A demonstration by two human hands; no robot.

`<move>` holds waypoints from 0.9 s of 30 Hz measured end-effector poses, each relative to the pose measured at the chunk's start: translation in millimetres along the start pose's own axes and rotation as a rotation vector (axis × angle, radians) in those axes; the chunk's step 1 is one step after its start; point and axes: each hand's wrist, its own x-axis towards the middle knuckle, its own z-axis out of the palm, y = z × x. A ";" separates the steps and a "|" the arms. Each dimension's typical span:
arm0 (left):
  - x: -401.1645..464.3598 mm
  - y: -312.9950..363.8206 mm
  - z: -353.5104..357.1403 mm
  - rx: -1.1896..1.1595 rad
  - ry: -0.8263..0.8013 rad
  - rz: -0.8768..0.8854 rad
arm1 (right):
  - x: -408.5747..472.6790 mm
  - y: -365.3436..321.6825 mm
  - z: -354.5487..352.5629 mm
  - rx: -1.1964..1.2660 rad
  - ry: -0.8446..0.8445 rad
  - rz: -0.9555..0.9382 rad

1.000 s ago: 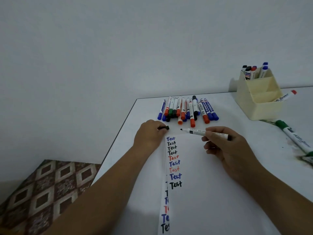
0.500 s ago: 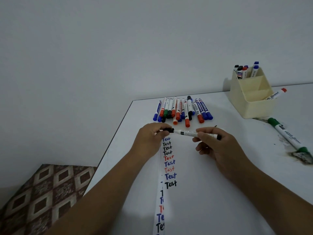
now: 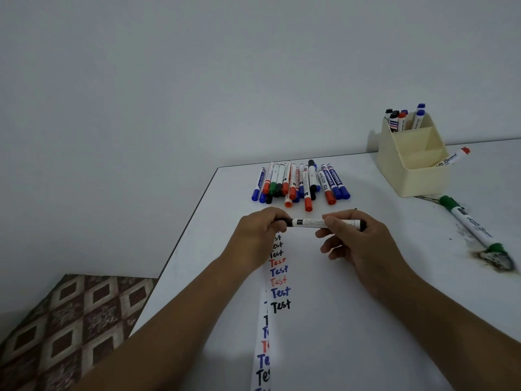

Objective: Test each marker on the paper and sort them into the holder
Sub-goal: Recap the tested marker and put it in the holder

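Both hands hold one black marker (image 3: 310, 222) level above the paper (image 3: 324, 292). My left hand (image 3: 258, 234) grips its black cap end. My right hand (image 3: 355, 241) pinches the white barrel near the tail. The cap sits on the marker. Below the hands, a column of "Test" words in black, red and blue runs down the paper. A pile of several red, blue, green and black markers (image 3: 300, 184) lies just beyond the hands. The cream holder (image 3: 423, 179) stands at the back right, with several markers (image 3: 403, 119) upright in its rear compartment.
A green marker (image 3: 470, 221) lies right of the holder, its tip at a dark stain (image 3: 496, 258). A red-capped marker (image 3: 454, 158) rests behind the holder's right side. The table's left edge (image 3: 180, 244) drops to a patterned floor (image 3: 64, 320). A bare wall rises behind.
My left hand brought the black cap onto the marker's tip. My right hand shifted the marker left and level, and now both hands meet on it.
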 end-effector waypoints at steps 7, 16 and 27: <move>-0.3 -0.9 -2.0 0.151 -0.019 0.015 | -3.1 2.6 3.7 -0.133 -0.013 -0.024; 7.1 -34.6 -4.8 0.520 -0.203 0.126 | -1.4 7.8 -4.3 -0.070 0.054 -0.019; 11.9 -46.7 1.0 0.685 -0.392 0.125 | 7.3 -14.2 -9.9 0.217 0.106 0.061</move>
